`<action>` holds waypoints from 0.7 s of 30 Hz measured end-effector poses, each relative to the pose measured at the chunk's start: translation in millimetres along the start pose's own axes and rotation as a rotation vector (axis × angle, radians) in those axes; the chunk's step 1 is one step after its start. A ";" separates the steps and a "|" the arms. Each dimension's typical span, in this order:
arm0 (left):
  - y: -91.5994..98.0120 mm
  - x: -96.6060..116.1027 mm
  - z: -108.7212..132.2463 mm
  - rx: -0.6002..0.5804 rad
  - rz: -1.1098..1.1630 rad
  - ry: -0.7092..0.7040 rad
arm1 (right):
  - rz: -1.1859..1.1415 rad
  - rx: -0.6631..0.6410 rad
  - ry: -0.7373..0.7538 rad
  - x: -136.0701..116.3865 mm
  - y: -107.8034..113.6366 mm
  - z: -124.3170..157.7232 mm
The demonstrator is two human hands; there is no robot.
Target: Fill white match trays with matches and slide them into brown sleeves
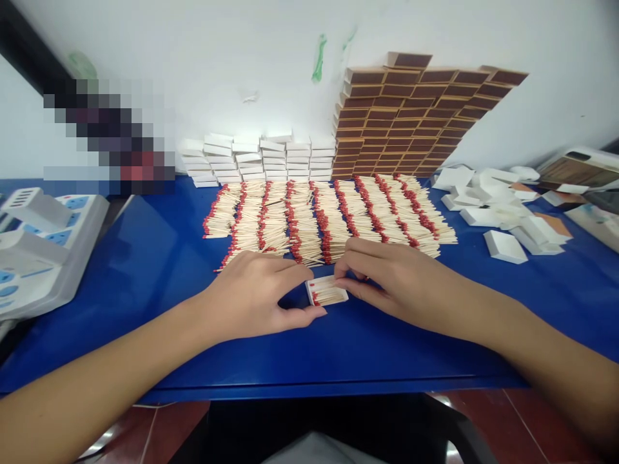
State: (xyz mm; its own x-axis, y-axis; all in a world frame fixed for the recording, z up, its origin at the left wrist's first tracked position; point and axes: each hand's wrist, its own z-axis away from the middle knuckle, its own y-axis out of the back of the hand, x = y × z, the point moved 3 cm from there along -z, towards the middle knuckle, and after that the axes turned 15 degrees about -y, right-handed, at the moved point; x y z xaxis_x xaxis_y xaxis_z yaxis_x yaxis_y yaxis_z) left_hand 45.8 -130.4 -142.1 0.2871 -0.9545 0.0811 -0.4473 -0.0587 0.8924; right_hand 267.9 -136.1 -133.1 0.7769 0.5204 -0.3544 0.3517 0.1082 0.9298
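Note:
A small white matchbox tray [309, 298] lies on the blue table in front of me, with red-tipped matchsticks [329, 297] lying lengthwise in it. My left hand [256, 290] holds the tray's left end, thumb on the near side and index finger on the far side. The fingertips of my right hand [382, 274] are pinched together over the tray's far right part, on matchsticks there; the fingers partly hide them. Just beyond both hands, loose matches [304, 219] spread in several rows with their red heads lined up.
White inner trays [273, 154] are stacked against the wall. To their right rises a stack of brown matchbox sleeves [401, 119]. Loose white trays [503, 200] lie in a heap at right, near a phone [580, 169]. A power strip [58, 238] sits at left on the table [300, 361].

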 end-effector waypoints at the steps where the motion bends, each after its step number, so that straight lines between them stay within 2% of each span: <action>1: 0.1 0.0 -0.3 -0.004 0.005 0.002 | -0.007 -0.009 -0.009 -0.6 -0.6 -0.3; 7: 0.2 -0.7 -0.3 -0.018 0.027 0.004 | -0.038 0.004 -0.003 -4.0 0.0 -0.2; 13: 0.0 0.4 0.9 -0.029 0.034 -0.039 | -0.007 0.151 -0.062 8.6 5.9 -3.3; 21: 1.5 0.6 -0.1 -0.031 -0.007 -0.055 | 0.134 0.114 -0.069 19.2 -0.2 -7.7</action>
State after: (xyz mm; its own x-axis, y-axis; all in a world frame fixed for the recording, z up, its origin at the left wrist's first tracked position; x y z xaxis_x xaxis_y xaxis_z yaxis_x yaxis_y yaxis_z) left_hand 45.5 -131.0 -140.7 0.2430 -0.9687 0.0508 -0.4183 -0.0574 0.9065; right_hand 278.8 -119.6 -139.3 0.8534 0.4641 -0.2375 0.2962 -0.0568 0.9534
